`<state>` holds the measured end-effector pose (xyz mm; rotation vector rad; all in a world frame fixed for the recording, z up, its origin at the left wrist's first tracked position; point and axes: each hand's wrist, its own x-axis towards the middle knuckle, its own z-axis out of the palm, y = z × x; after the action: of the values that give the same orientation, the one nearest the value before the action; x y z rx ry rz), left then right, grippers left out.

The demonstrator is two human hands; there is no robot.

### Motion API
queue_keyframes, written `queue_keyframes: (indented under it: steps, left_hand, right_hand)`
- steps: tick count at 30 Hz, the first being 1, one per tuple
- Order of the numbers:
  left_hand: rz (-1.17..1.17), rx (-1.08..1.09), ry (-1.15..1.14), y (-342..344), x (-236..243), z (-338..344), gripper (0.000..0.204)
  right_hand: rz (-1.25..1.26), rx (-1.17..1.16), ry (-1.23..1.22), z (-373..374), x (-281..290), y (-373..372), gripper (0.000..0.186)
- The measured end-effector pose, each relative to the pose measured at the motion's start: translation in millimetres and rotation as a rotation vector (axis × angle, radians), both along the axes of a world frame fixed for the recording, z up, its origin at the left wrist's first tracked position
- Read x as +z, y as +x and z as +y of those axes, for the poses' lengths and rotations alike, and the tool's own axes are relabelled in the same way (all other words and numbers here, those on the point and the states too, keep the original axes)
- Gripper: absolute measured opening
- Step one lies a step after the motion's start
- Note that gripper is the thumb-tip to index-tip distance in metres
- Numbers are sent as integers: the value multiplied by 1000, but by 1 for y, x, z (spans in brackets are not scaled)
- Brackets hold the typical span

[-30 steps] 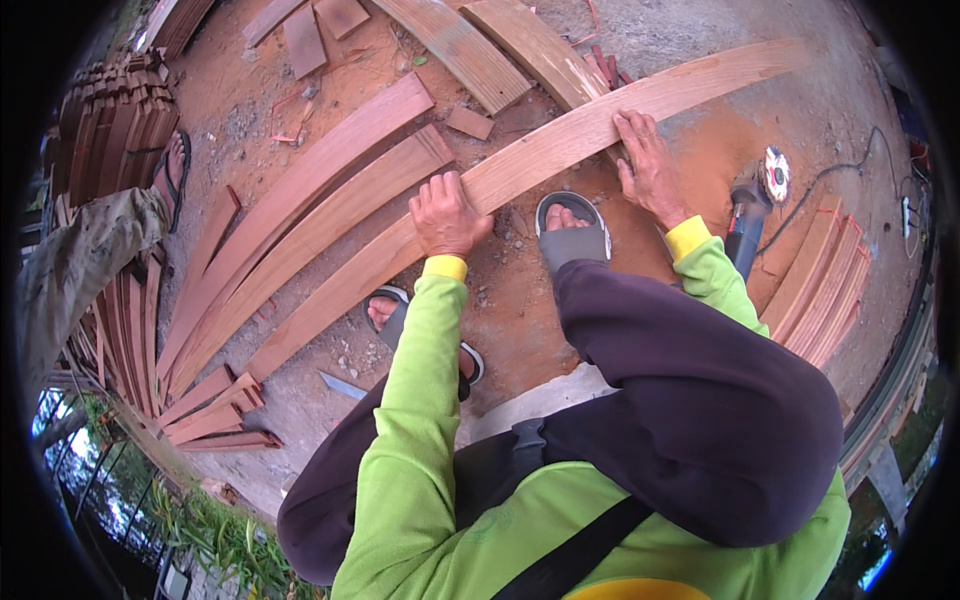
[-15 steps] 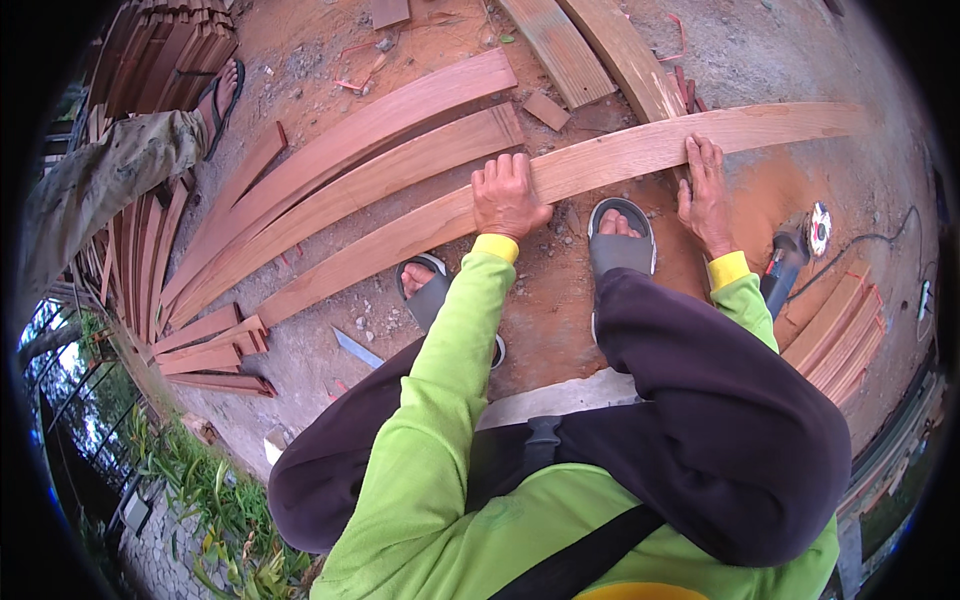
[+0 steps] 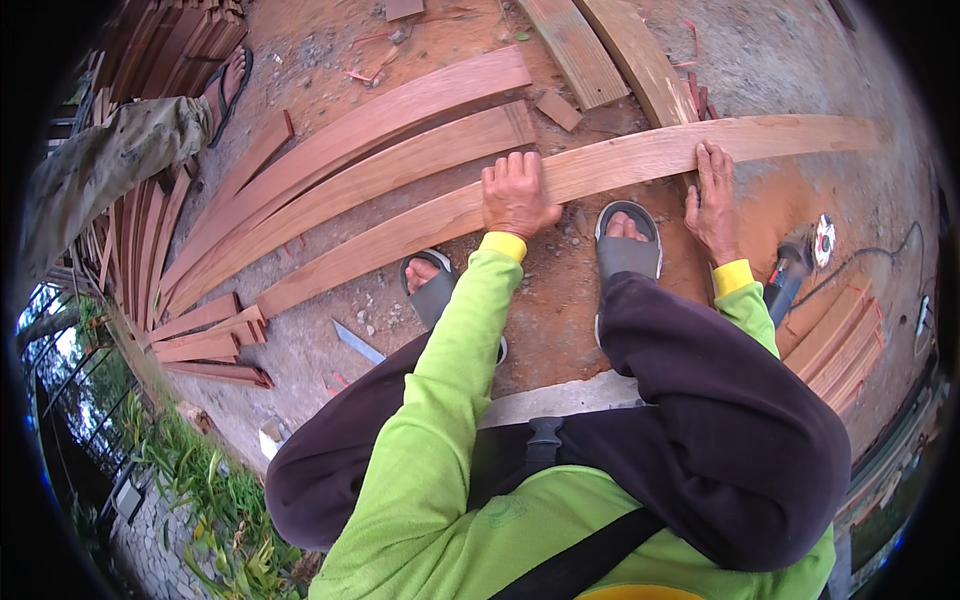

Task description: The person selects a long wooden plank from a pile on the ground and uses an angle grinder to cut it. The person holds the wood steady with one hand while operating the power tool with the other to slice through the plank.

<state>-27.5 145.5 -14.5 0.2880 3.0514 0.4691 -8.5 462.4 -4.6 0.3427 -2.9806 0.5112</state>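
A long wooden plank [image 3: 610,165] stretches across in front of me, from the lower left to the far right, bowed by the lens. My left hand [image 3: 517,195] is closed over it near the middle, fingers wrapped on the far edge. Farther right, my right hand [image 3: 712,205] grips the near edge, fingertips on the top face and thumb low at the side. Beneath its right part, a thick timber beam [image 3: 640,65] runs away from me. Right of my right hand, an angle grinder [image 3: 790,270] with a pale disc lies on the dirt.
More reddish planks [image 3: 400,110] lie to the left, with short offcuts [image 3: 205,340] nearby. Another person's leg [image 3: 150,135] stands at the upper left beside stacked boards [image 3: 170,50]. Cut pieces [image 3: 835,345] and the grinder's cord [image 3: 860,255] are on the right. A handsaw-like blade [image 3: 357,341] lies near my left foot.
The whole view has shifted slightly, with the scene sitting a little right and lower. Both hands keep their places on the plank.
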Motion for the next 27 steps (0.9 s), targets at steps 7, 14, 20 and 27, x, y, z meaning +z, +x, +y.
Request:
queue_keyframes:
  steps: [7, 14, 20, 27]
  left_hand:
    - [-13, -9, 6, -1, 1, 1, 60]
    - [-19, -4, 4, 0, 2, 1, 59]
    - [-13, -3, 2, 1, 1, -1, 58]
    - [15, -19, 13, -1, 1, 2, 58]
  right_hand:
    - [10, -1, -2, 0, 1, -1, 72]
    - [23, 6, -12, -1, 1, 0, 72]
    - [32, 4, -6, -4, 0, 0, 73]
    - [14, 1, 18, 1, 1, 0, 73]
